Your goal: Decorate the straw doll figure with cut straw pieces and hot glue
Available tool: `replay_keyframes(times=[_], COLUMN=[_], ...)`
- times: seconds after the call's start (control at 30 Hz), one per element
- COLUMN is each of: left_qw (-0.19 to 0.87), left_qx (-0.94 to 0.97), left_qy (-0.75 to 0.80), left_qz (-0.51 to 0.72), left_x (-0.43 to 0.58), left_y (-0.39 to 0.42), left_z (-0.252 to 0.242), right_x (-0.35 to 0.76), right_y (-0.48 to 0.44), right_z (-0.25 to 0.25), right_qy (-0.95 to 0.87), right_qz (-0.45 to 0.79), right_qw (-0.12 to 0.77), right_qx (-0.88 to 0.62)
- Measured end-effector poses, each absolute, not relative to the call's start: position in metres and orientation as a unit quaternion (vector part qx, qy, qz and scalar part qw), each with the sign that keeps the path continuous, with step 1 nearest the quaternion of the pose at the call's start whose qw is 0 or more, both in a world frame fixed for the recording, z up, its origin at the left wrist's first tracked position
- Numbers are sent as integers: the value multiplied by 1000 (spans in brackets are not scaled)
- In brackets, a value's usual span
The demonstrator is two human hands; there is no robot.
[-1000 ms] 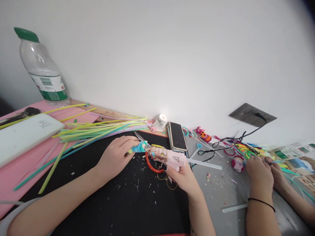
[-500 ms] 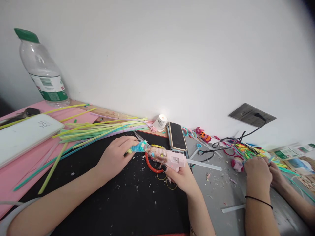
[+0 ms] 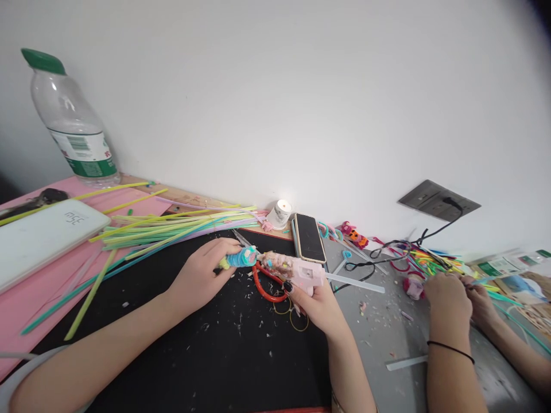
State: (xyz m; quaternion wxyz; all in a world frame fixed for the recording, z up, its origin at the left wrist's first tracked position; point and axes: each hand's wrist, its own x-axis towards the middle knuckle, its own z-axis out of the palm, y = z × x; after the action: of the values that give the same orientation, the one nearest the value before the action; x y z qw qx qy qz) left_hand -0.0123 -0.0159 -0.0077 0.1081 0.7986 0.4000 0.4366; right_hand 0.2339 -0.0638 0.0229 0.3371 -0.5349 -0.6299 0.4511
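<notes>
My right hand (image 3: pixel 317 306) is wrapped round the handle of a pale pink hot glue gun (image 3: pixel 307 273), with a clear glue stick (image 3: pixel 359 283) jutting out of its back. My left hand (image 3: pixel 205 265) pinches a small blue and yellow pipe-cleaner piece (image 3: pixel 241 257). The gun's nozzle points left, close to the blue end; whether the two touch I cannot tell. Scissors with red handles (image 3: pixel 267 294) lie on the black mat (image 3: pixel 206 350) under the gun, their blades partly hidden by my left hand and the blue piece.
Pipe cleaners (image 3: pixel 172 226) lie in a bundle behind my left arm. A phone (image 3: pixel 310 237) and an upturned paper cup (image 3: pixel 279 214) stand by the wall. At left are a bottle (image 3: pixel 81 146) and a white power bank (image 3: pixel 47 235). A co-worker's hands (image 3: pixel 450 301) work at right.
The blue piece has turned slightly so its end faces more towards the camera. The glue gun stays close to it, and the whole view has shifted a little.
</notes>
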Motion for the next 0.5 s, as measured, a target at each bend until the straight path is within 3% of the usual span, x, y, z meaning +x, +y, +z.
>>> replay_keyframes(times=[0.5], left_qw=[114], left_qx=[811], left_qy=[385], left_qz=[425], left_x=[-13], left_y=[-18], left_z=[-7], right_x=[231], right_y=[-63], right_z=[27], right_qy=[-621], right_qz=[457], right_qw=[365], right_qx=[-522])
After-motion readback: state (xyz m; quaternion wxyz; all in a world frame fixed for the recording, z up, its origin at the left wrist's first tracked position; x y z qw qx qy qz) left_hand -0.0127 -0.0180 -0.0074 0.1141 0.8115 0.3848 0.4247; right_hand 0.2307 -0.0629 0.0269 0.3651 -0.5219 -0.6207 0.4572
